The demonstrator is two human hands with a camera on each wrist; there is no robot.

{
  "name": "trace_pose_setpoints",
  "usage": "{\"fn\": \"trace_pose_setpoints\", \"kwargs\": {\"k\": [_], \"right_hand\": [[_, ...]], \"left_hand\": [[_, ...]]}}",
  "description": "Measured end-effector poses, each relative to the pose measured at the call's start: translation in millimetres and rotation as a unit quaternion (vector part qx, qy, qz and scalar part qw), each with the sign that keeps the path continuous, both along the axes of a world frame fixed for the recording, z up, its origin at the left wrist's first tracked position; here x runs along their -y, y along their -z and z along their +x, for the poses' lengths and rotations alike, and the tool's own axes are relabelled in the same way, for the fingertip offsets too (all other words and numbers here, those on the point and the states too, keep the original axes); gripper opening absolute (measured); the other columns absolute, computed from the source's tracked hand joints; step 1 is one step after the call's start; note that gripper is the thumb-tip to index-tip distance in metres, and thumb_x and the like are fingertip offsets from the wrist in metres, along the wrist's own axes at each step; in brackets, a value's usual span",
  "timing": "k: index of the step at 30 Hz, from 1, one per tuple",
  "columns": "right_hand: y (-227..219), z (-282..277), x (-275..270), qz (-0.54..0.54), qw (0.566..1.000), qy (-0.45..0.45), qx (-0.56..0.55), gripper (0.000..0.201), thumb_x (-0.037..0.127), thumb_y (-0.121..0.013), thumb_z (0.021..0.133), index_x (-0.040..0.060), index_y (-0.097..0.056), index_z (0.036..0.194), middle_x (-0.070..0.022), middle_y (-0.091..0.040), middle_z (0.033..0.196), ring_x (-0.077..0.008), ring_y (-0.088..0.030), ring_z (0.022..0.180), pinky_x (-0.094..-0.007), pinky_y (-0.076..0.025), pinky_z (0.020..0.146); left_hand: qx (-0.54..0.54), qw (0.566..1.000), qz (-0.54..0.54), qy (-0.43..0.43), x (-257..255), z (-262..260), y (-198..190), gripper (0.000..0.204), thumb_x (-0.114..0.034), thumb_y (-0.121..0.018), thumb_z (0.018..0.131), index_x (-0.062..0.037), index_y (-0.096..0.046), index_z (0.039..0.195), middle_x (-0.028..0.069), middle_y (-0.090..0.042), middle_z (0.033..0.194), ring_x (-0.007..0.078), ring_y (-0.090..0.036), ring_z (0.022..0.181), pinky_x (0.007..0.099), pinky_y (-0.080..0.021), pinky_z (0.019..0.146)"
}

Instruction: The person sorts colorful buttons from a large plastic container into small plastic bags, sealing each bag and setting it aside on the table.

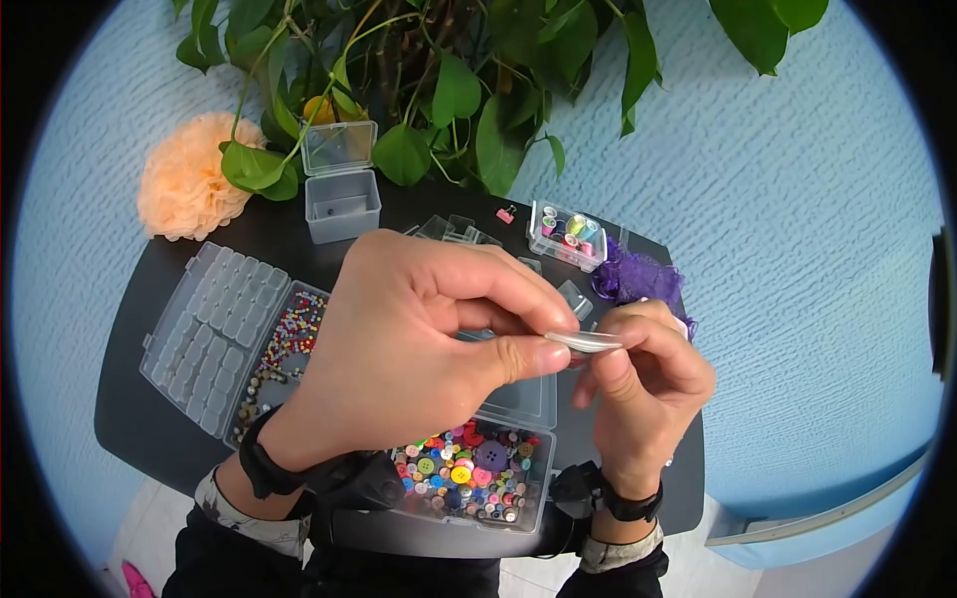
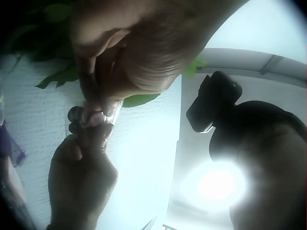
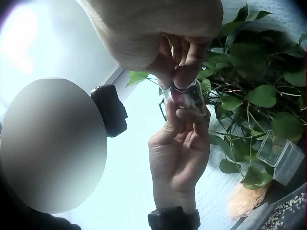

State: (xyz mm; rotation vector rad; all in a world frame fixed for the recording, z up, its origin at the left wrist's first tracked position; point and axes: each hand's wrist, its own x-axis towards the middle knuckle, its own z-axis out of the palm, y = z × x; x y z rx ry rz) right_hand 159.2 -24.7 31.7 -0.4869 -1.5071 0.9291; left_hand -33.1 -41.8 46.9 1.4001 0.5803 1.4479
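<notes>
Between my two hands is a small clear plastic case [image 1: 586,342], seen nearly edge-on in the head view. The right wrist view shows the same clear case [image 3: 196,91] with something red and dark in or behind it. My left hand [image 1: 419,339] pinches its left end between thumb and index finger. At the other end, my right hand [image 1: 653,379] grips it with the thumb in front and fingers curled behind. Both hands are raised over the dark table [image 1: 130,399]. Under them, a clear box [image 1: 550,468] holds many coloured buttons [image 1: 490,456], partly hidden by the left hand and forearm.
Left stands an open bead organizer [image 1: 214,334] with coloured beads [image 1: 297,324]. Behind are an open clear box [image 1: 344,214], a pink binder clip [image 1: 506,214], a box of thread spools [image 1: 540,239] and purple mesh fabric [image 1: 638,274]. A leafy plant [image 1: 459,90] overhangs the back beside an orange pompom [image 1: 194,179].
</notes>
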Motion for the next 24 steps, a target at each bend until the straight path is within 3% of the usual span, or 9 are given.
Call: {"fn": "trace_pose_setpoints", "kwargs": {"k": [14, 17, 24], "right_hand": [[-2.9, -1.2, 2.2, 0.061, 0.995, 0.041, 0.071, 0.015, -0.001, -0.076, 0.083, -0.0071, -0.071, 0.095, -0.0142, -0.066, 0.089, -0.0130, -0.062, 0.064, -0.0220, -0.049, 0.053], [-3.6, 0.2, -0.1, 0.104, 0.987, 0.058, 0.107, 0.015, -0.003, -0.077, 0.080, -0.0066, -0.072, 0.094, -0.0136, -0.066, 0.089, -0.0130, -0.062, 0.063, -0.0218, -0.048, 0.053], [-4.4, -3.0, 6.0, 0.043, 0.996, 0.045, 0.063, 0.015, -0.004, -0.078, 0.078, -0.0063, -0.073, 0.092, -0.0124, -0.064, 0.089, -0.0143, -0.065, 0.064, -0.0225, -0.052, 0.053]], "left_hand": [[-0.072, 0.994, 0.045, -0.076, 1.9, -3.1, -1.9, 0.012, 0.013, -0.077, 0.074, 0.0088, -0.070, 0.083, 0.0218, -0.070, 0.093, 0.0226, -0.071, 0.086, 0.0296, -0.060, 0.076], [-0.037, 0.997, 0.037, -0.064, 0.8, -0.4, 0.4, 0.011, 0.012, -0.077, 0.075, 0.0078, -0.071, 0.082, 0.0211, -0.070, 0.092, 0.0217, -0.071, 0.085, 0.0290, -0.059, 0.075], [-0.042, 0.998, 0.036, -0.030, 0.7, 0.3, 0.2, 0.012, 0.011, -0.077, 0.077, 0.0087, -0.071, 0.087, 0.0213, -0.070, 0.095, 0.0215, -0.071, 0.088, 0.0296, -0.059, 0.079]]}}
